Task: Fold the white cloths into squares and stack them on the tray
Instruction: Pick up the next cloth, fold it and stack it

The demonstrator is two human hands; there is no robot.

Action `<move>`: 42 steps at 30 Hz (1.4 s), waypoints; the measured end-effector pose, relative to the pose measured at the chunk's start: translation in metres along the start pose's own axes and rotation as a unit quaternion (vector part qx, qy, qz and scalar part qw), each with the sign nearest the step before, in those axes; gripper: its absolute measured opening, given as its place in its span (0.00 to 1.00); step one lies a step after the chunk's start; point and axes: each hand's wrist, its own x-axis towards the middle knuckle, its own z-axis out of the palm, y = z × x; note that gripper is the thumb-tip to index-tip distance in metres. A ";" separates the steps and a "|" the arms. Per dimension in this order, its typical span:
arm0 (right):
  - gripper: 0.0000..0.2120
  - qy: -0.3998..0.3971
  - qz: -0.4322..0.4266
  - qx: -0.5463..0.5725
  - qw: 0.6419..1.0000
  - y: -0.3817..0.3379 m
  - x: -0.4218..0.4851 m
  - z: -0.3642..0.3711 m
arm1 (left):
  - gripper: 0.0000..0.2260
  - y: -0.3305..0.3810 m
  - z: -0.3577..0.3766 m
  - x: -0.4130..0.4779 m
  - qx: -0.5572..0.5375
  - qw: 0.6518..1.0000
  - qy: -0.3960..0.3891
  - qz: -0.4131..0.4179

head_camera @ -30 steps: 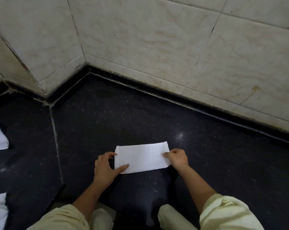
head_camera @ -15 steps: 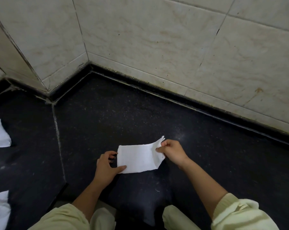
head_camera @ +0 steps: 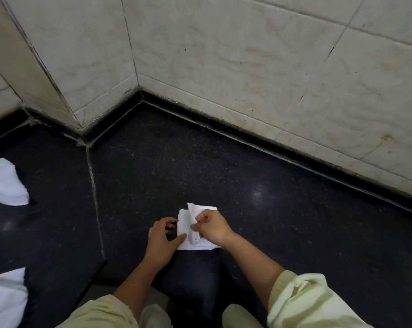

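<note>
- The white cloth [head_camera: 195, 230] in hand lies on the dark counter [head_camera: 223, 166], near the front edge and about centre, with tiled walls [head_camera: 247, 67] at the far side.
- The right hand [head_camera: 212, 227] has its fingers [head_camera: 197, 225] closed in a pinch on the cloth's right end, which is lifted and carried over toward the left, so that a flap stands up above the flat layer.
- The left hand [head_camera: 162, 240] rests on the counter at the cloth's left edge; its thumb touches the near-left corner, while the other fingers are spread and loose, gripping nothing.
- Step in hand, by my judgement: the fold of a narrow strip in half, end to end, which should make the square.
- The next move seems to call for laying the pinched end down on the left edge, with corners matched, while the left hand pins the lower layer so it does not slide. A pass of the palm would then set the crease.
- Two other white cloths lie at the far left of the counter, well apart from the hands: one farther back [head_camera: 5, 183], one nearer [head_camera: 3, 297]. Both look loose, not folded.
- No tray is in view, so where the finished square must go cannot be told.
</note>
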 end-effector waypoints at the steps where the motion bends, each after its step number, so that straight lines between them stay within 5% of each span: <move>1: 0.10 -0.002 0.004 -0.019 1.000 0.000 0.002 0.005 | 0.19 0.000 0.000 0.000 0.004 1.000 -0.002 0.001; 19: 0.06 -0.034 0.000 -0.007 0.999 0.006 0.012 0.025 | 0.10 0.001 -0.009 0.006 -0.045 0.998 -0.019 -0.035; 26: 0.05 0.030 0.028 0.054 0.998 0.015 0.009 -0.017 | 0.06 0.015 -0.019 0.010 -0.127 0.985 -0.026 -0.111; 32: 0.04 0.067 0.064 0.050 0.994 0.032 -0.001 -0.045 | 0.09 0.025 -0.020 0.019 -0.117 0.973 0.097 -0.175; 38: 0.04 0.072 0.084 0.087 0.990 0.044 -0.005 -0.034 | 0.18 0.034 -0.008 0.015 -0.048 0.976 0.034 -0.212; 42: 0.06 0.070 0.081 0.108 0.988 0.042 -0.008 -0.023 | 0.15 0.044 0.000 0.012 0.016 0.978 -0.038 -0.206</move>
